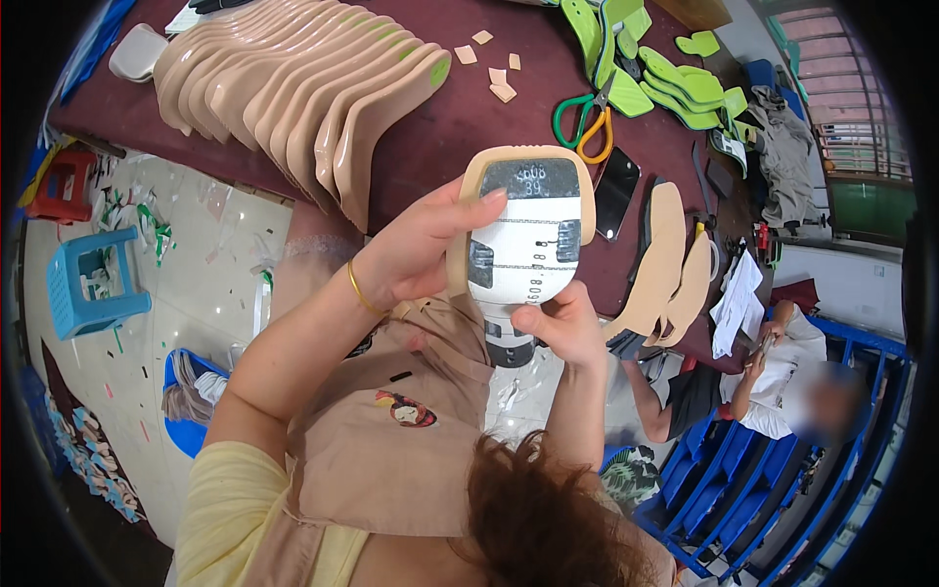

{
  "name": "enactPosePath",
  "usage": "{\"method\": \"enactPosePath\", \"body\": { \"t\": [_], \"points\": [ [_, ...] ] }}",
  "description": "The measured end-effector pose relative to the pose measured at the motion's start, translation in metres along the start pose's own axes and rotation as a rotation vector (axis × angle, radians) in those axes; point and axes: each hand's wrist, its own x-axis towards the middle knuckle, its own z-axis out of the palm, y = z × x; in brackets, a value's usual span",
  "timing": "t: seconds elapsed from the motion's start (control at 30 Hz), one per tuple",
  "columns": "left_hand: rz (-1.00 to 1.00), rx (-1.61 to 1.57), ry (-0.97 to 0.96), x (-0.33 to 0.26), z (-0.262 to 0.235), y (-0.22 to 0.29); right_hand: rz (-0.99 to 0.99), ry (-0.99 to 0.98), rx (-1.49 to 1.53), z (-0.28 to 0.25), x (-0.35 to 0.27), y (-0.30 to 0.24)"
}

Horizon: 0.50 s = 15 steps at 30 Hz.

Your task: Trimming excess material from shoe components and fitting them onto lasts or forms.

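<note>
Above my lap I hold a white shoe last (523, 240) with dark patches and stitched-looking lines, a beige sole piece (587, 186) edging its broad end. My left hand (416, 240) is closed on its left side, the thumb lying across the dark patch near the top. At the lower right, my right hand (569, 328) grips it with the thumb on the narrower part. The fingers behind the last are hidden. On the dark red table (421, 127) just beyond, a long row of glossy beige curved soles (342, 147) leans together.
Scissors (587, 127) with green and orange handles lie beside a black phone (618, 193). Beige insoles (665, 254) rest at the table's right; green sole pieces (675, 88) are heaped far right. A blue stool (98, 284) stands left. Another person (773, 372) is at the right, near blue racks (724, 479).
</note>
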Motion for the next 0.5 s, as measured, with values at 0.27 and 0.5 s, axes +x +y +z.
{"method": "enactPosePath", "body": {
  "t": [0.27, 0.5],
  "points": [
    [0.013, -0.125, -0.02, 0.007, -0.005, 0.035, 0.075, -0.535, -0.317, -0.056, 0.0, 0.03],
    [-0.25, -0.359, -0.085, 0.013, -0.007, 0.039, -0.292, 0.054, 0.028, -0.016, 0.03, -0.021]
  ]
}}
